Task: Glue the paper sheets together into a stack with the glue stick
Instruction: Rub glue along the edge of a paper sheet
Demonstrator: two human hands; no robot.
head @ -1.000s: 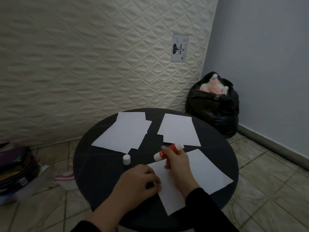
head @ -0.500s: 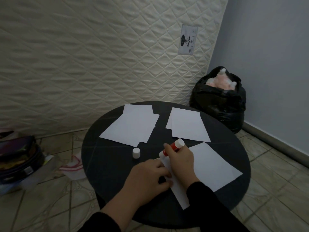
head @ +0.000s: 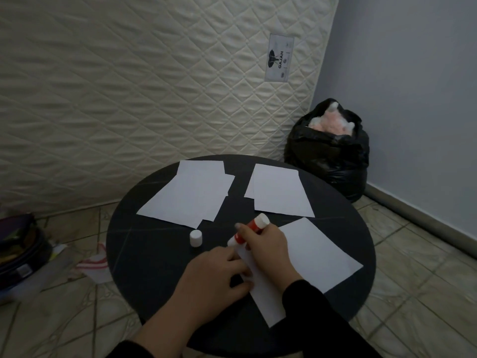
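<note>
A quilted mattress [head: 129,99] leans against the wall behind a round black surface [head: 144,254], with a stuffed black bag [head: 327,161] on the floor beside it. Three lots of white paper lie on the surface: overlapping sheets [head: 191,195] at the far left, a second pile [head: 278,192] at the far right, and a near sheet [head: 317,257] under both hands. The left hand [head: 214,280] presses that sheet's left edge with bent fingers, while the right hand [head: 268,251] has its grip closed round the red glue stick [head: 247,231], tip down at the sheet's corner, and the white cap [head: 195,237] stands just left of it.
</note>
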